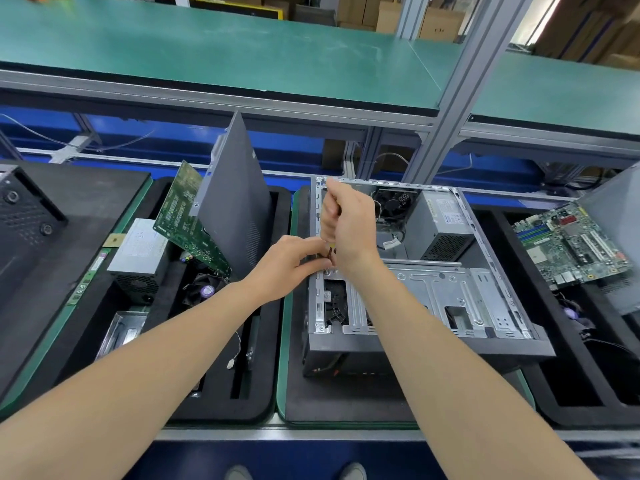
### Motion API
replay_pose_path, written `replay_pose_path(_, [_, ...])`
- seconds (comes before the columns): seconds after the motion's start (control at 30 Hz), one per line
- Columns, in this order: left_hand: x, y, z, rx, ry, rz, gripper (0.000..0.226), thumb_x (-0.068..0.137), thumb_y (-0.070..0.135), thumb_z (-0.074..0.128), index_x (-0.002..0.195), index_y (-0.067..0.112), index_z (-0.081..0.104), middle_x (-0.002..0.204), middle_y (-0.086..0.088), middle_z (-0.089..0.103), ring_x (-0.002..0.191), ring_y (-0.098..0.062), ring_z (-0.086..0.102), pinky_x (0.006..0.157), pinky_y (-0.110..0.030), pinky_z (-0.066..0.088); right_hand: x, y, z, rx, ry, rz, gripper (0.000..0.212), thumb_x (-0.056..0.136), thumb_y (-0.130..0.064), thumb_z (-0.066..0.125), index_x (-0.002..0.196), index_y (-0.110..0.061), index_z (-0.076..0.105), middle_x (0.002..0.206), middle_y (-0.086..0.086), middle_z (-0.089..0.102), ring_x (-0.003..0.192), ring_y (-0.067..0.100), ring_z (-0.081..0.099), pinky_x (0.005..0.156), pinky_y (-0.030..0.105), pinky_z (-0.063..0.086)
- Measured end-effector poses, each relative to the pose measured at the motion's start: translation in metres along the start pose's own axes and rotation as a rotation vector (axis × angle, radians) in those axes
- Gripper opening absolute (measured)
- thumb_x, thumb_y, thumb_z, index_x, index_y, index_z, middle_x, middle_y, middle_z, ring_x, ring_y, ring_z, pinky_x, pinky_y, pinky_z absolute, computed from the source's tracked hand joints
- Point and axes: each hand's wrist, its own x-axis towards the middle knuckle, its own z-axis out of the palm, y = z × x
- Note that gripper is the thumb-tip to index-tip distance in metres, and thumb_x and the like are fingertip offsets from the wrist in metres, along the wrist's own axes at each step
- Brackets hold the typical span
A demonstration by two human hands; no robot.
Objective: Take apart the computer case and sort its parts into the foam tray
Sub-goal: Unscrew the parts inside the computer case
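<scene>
Left foam tray (214,414): one green board (187,220), one upright side panel (239,202), one power supply (138,254). Left hand (287,265), narrow grip, pinches the screwdriver (331,252) shaft at the computer case (433,296) left edge. Right hand (349,223) fists the handle just above (tip hidden). A second power supply (440,223) sits in the case's far corner, a second board (571,244) far right.

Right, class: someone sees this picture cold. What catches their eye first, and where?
The two hands meeting mid-frame: the right hand grips a screwdriver upright while the left hand pinches near its tip, over the open computer case. At the left, a dark side panel stands on edge with a green circuit board leaning on it.
</scene>
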Motion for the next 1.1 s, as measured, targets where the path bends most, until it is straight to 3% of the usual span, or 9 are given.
replay_pose_path(0.1, [-0.001,0.004,-0.001,-0.023,0.014,-0.002,0.009,0.099,0.031,0.059,0.100,0.027,0.067,0.096,0.037,0.064,0.092,0.008,0.060,0.078,-0.006,0.040,0.010,-0.006,-0.009,-0.002,-0.165,0.127,0.051,0.109,-0.025,0.047,0.062,-0.016,0.029,0.052,-0.002,0.021,0.047,0.016,0.014,0.049,0.032,0.010])
replay_pose_path(0.33, [0.000,0.007,-0.001,-0.037,-0.019,-0.081,0.011,0.101,0.030,0.060,0.106,0.027,0.070,0.122,0.017,0.053,0.095,-0.011,0.061,0.083,-0.025,0.048,0.026,-0.010,-0.020,-0.022,-0.479,0.177,0.055,0.109,-0.023,0.039,0.055,-0.021,0.033,0.048,-0.004,0.022,0.045,0.016,0.012,0.048,0.033,0.009])
replay_pose_path(0.5, [-0.001,0.008,0.001,-0.117,-0.056,-0.093,0.013,0.104,0.018,0.056,0.096,0.010,0.062,0.110,0.010,0.072,0.105,0.016,0.059,0.078,-0.007,0.042,0.030,-0.010,-0.026,0.029,-0.541,0.208,0.056,0.110,-0.022,0.036,0.053,-0.023,0.037,0.048,-0.005,0.022,0.045,0.014,0.014,0.046,0.031,0.012])
replay_pose_path(0.6, [-0.001,0.008,0.001,-0.108,-0.034,-0.092,0.012,0.102,0.017,0.059,0.091,0.012,0.060,0.094,0.024,0.069,0.094,0.021,0.058,0.073,-0.003,0.040,0.026,-0.008,-0.022,-0.030,-0.406,0.150,0.049,0.110,-0.026,0.040,0.062,-0.017,0.046,0.049,0.000,0.030,0.044,0.018,0.022,0.049,0.035,0.018])
replay_pose_path(0.7, [0.000,0.008,-0.001,-0.100,-0.043,-0.073,0.009,0.102,0.023,0.058,0.095,0.018,0.062,0.095,0.016,0.068,0.091,0.008,0.063,0.073,-0.009,0.043,0.011,-0.001,-0.012,-0.199,-0.032,-0.011,0.044,0.108,-0.034,0.050,0.072,-0.012,0.061,0.057,0.008,0.054,0.050,0.022,0.049,0.052,0.032,0.042])
replay_pose_path(0.77, [0.001,0.008,-0.002,-0.088,-0.065,-0.060,0.010,0.102,0.028,0.055,0.102,0.032,0.064,0.096,0.014,0.067,0.086,-0.006,0.064,0.071,-0.021,0.048,-0.001,0.005,-0.002,-0.224,0.250,-0.113,0.044,0.108,-0.037,0.051,0.074,-0.012,0.065,0.063,0.004,0.065,0.056,0.018,0.061,0.059,0.035,0.055])
replay_pose_path(0.83, [0.001,0.013,-0.005,-0.077,-0.048,-0.048,0.027,0.099,0.030,0.050,0.099,0.057,0.057,0.094,0.029,0.064,0.084,0.003,0.062,0.069,-0.009,0.045,-0.008,0.009,0.010,-0.212,0.414,-0.142,0.042,0.108,-0.035,0.047,0.079,-0.015,0.069,0.068,-0.001,0.069,0.060,0.016,0.066,0.069,0.041,0.060])
replay_pose_path(0.97, [-0.001,0.020,-0.010,-0.065,-0.050,-0.074,0.047,0.091,0.025,0.044,0.087,0.072,0.047,0.086,0.048,0.055,0.077,0.021,0.053,0.066,0.003,0.036,-0.011,0.011,0.024,-0.198,0.401,-0.049,0.043,0.110,-0.039,0.042,0.083,-0.021,0.070,0.072,-0.007,0.066,0.072,0.016,0.061,0.080,0.044,0.054])
replay_pose_path(1.1, [0.000,0.013,-0.007,-0.061,-0.060,-0.058,0.028,0.095,0.035,0.045,0.094,0.062,0.053,0.093,0.038,0.061,0.086,0.011,0.059,0.069,-0.003,0.040,-0.006,0.015,0.019,-0.089,0.308,-0.031,0.053,0.113,-0.038,0.039,0.071,-0.013,0.060,0.064,-0.007,0.051,0.064,0.011,0.047,0.068,0.025,0.043])
